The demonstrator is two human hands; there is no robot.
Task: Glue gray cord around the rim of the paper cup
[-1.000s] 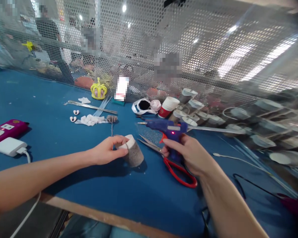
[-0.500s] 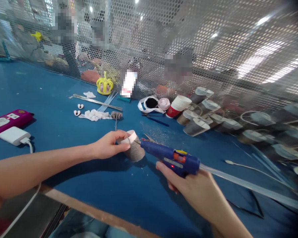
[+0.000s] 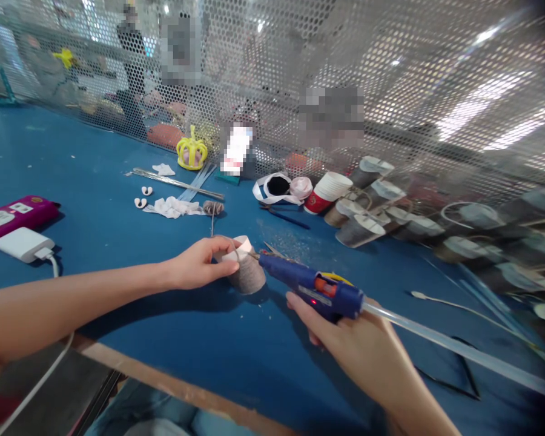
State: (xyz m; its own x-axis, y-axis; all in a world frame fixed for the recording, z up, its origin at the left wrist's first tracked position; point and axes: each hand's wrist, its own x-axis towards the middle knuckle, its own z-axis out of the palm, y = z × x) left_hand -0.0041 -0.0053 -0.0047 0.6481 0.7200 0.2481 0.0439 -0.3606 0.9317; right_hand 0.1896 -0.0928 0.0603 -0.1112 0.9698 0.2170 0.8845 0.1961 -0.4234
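Note:
My left hand [image 3: 211,261] is closed on the white rim of a paper cup [image 3: 249,275] that is wrapped in grey-brown cord and tilted over the table. A strand of the cord runs from the cup up to a small ball of twine [image 3: 213,208]. My right hand [image 3: 340,339] is wrapped round the handle of a blue glue gun [image 3: 311,284] with a small red light lit. The gun's nozzle tip is at the cup's side, just below the rim. From its back end sticks a long clear glue stick [image 3: 454,339].
Behind the cup lie scissors [image 3: 272,249] and blue-handled pliers [image 3: 286,217]. Stacked paper cups [image 3: 329,192] and several cord-wrapped cups [image 3: 361,230] stand at right. White cloth scraps [image 3: 175,208], a yellow crown [image 3: 192,149] and a phone [image 3: 237,148] lie toward the mesh panel. A magenta device [image 3: 20,218] is at left.
The view has shifted slightly. Both hands, the cup and the glue gun keep nearly the same positions, with the nozzle still at the cup's side.

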